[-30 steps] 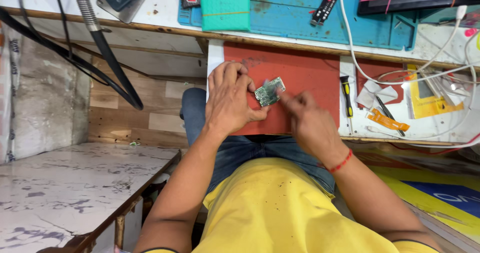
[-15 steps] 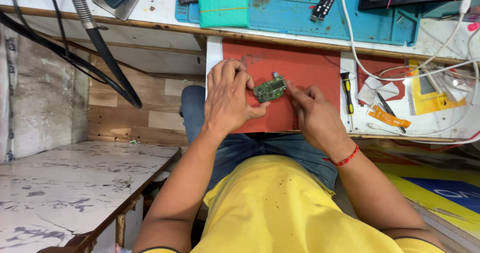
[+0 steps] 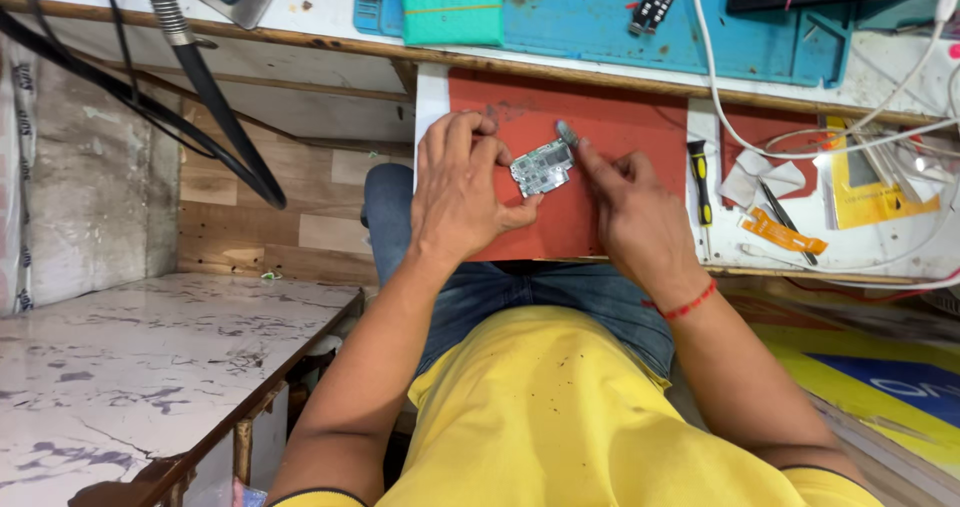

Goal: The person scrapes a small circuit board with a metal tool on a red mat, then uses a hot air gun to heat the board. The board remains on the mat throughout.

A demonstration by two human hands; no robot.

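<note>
Surface: a cluttered workbench [image 3: 330, 12] runs along the top of the frame, with a red work mat [image 3: 620, 132] at centre; a marbled counter [image 3: 130, 367] fills the lower left.
Left fingers: curled closed around the left edge of a small green circuit board [image 3: 541, 168], thumb under its lower edge.
Board: sits over the red mat, just above mid-frame, tilted, between the two hands.
Right fingers: pinched closed on a thin metal tool [image 3: 567, 132] whose tip meets the board's upper right corner.
Left hand [image 3: 462, 192]: rests on the mat's left part.
Right hand [image 3: 630, 212]: lies right of the board, a red thread bracelet [image 3: 688, 304] at the wrist.
Nearby right: a black-and-yellow screwdriver [image 3: 699, 180], white cables [image 3: 800, 152], an orange flex strip [image 3: 783, 233].
Top: a blue mat [image 3: 700, 32] and a teal block [image 3: 452, 5].
Upper left: black hoses [image 3: 215, 107].
</note>
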